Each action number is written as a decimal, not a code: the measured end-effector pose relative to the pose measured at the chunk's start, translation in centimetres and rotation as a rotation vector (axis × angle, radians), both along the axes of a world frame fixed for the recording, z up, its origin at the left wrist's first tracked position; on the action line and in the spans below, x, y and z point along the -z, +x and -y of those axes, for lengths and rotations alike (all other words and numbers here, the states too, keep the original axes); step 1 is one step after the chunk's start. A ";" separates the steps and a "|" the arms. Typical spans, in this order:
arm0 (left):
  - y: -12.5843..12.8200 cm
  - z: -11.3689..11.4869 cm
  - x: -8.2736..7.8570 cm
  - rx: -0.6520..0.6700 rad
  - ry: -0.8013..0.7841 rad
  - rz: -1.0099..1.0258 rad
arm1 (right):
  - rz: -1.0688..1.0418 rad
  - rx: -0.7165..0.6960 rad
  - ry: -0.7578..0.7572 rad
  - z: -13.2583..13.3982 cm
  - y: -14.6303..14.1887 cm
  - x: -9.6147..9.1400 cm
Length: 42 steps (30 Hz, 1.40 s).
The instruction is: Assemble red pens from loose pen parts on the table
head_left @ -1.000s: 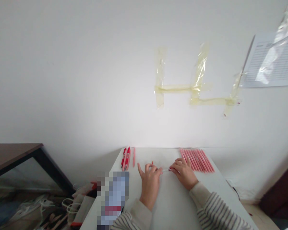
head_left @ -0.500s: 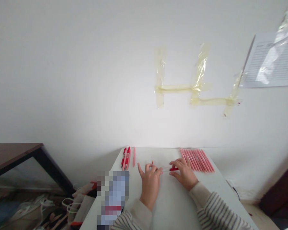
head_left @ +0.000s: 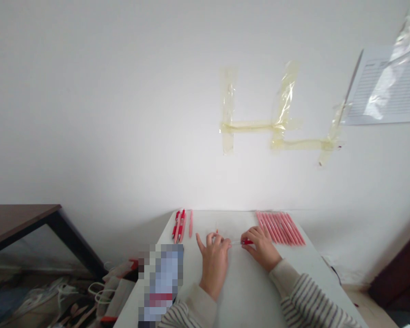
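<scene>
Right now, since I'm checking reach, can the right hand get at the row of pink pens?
Probably yes: the right hand sits beside the pink pens with nothing visible between, though it pinches a red piece.

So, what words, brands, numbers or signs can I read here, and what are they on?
No text can be read.
Printed sheet on the wall: ruled rows and print, too small and blurred.
Row of pink pens: no legible marking.
Red pen part in the right hand: too small to tell.
Pixelated patch: masked, unreadable.
</scene>
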State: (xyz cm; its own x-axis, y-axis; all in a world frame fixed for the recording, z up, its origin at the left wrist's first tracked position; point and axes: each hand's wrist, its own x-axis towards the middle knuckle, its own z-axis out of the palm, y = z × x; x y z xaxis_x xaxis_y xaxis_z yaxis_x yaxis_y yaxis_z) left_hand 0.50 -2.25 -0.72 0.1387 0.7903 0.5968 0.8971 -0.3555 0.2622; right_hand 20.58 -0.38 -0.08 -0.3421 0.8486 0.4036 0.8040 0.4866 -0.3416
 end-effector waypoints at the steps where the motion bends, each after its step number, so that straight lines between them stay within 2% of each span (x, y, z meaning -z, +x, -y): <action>1: 0.0 0.0 0.0 -0.005 -0.003 -0.001 | -0.006 -0.002 -0.001 0.0 0.0 0.1; 8: 0.0 0.1 -0.4 -0.028 -0.002 -0.012 | -0.005 -0.010 0.017 -0.2 -0.1 0.7; 21: 0.0 0.3 -0.4 -0.007 -0.026 -0.008 | -0.030 -0.003 -0.047 -0.2 0.2 0.4; 34: 0.2 0.4 0.0 -0.040 -0.026 -0.047 | -0.013 0.130 0.040 -1.2 1.5 1.6; 42: 1.0 0.2 -0.2 -0.075 -0.037 -0.071 | -0.029 0.151 0.048 -1.3 1.6 1.7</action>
